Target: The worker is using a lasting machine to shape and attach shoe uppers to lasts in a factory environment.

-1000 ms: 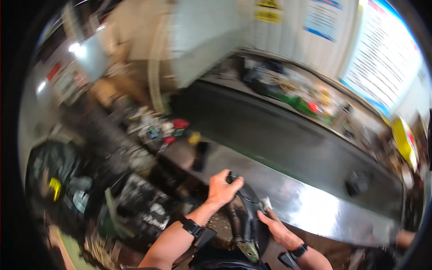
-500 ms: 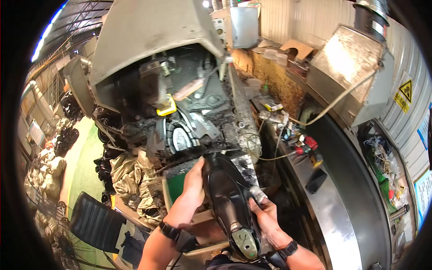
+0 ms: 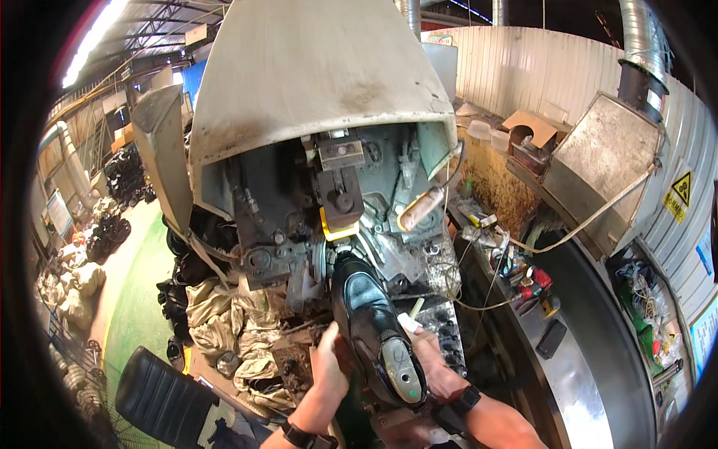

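Observation:
A black leather shoe upper (image 3: 368,303) is stretched over a last, whose greenish top plate (image 3: 402,367) has a hole and faces me. Its toe points away and reaches the working parts of the machine, just under a yellow guard (image 3: 336,230); the very tip is hidden there. My left hand (image 3: 331,363) is pressed to the left side near the heel, its fingers partly behind the shoe. On the other side my right hand (image 3: 434,363) grips the heel end. Something white (image 3: 409,322) shows at its fingertips; I cannot tell whether it is a finger wrap.
A large pale hood (image 3: 321,75) covers the machine. Crumpled beige cloth (image 3: 224,318) lies at the left, beside a black chair (image 3: 161,396). To the right runs a dark conveyor belt (image 3: 598,322) with a phone (image 3: 551,339) and a red tool (image 3: 535,284) on its metal edge.
The shoe has moved forward, away from me, with its toe now at the machine under the yellow guard. Both hands went with it. The view has tilted up and shifted.

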Action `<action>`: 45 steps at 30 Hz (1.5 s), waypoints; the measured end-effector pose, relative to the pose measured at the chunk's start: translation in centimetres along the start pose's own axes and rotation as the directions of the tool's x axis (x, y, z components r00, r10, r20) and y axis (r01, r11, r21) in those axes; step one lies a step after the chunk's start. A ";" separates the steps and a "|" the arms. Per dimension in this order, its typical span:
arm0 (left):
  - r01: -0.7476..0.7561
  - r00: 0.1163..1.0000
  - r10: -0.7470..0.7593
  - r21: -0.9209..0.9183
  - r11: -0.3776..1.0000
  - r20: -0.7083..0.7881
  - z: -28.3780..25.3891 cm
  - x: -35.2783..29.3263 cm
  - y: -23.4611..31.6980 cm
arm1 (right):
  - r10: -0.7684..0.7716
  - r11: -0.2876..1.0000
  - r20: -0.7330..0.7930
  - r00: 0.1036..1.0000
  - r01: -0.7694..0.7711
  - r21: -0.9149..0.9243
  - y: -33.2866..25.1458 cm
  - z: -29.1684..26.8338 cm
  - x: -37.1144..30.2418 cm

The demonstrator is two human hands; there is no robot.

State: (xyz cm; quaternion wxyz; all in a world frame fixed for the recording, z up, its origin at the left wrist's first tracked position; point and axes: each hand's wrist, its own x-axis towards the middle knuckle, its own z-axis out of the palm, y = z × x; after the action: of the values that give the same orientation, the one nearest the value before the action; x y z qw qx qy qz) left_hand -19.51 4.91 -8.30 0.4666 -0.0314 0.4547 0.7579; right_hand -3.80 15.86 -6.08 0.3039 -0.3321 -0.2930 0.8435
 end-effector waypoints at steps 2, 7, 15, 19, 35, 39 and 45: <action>0.000 1.000 0.000 0.020 1.000 -0.016 0.6 0.3 0.0 | 0.008 1.000 -0.015 1.000 -0.008 -0.013 -0.5 0.9 1.0; -0.044 0.999 0.044 -0.021 0.999 -0.022 -1.1 4.6 -1.4 | -0.025 0.999 0.027 0.999 0.024 0.030 0.6 0.7 4.5; 0.036 0.999 -0.037 -0.116 0.993 -0.009 0.5 5.7 -0.2 | -0.017 1.000 -0.072 0.997 0.018 0.006 1.4 1.0 7.2; 0.059 0.998 -0.061 -0.159 0.985 -0.004 1.4 5.3 -0.1 | -0.034 0.999 -0.049 0.998 0.035 0.031 1.8 0.0 8.1; -0.360 0.898 0.327 -0.060 0.931 -0.295 1.8 9.2 -5.4 | -0.086 0.995 0.065 0.994 0.082 0.063 3.8 -3.2 12.7; -0.330 0.907 0.290 -0.088 0.940 -0.306 2.7 8.8 -4.9 | -0.034 0.998 0.125 0.992 0.026 0.064 3.1 -2.7 12.5; -0.264 0.944 0.223 -0.151 0.953 -0.243 2.1 8.6 -4.3 | -0.043 0.993 0.091 0.995 0.033 0.109 3.3 -1.5 11.2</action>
State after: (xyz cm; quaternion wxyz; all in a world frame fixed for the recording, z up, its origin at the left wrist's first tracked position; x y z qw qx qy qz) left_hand -20.41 12.91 -14.01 0.3104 -0.1021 0.4335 0.8398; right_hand -10.39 22.17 -13.59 0.3234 -0.2699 -0.2672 0.8667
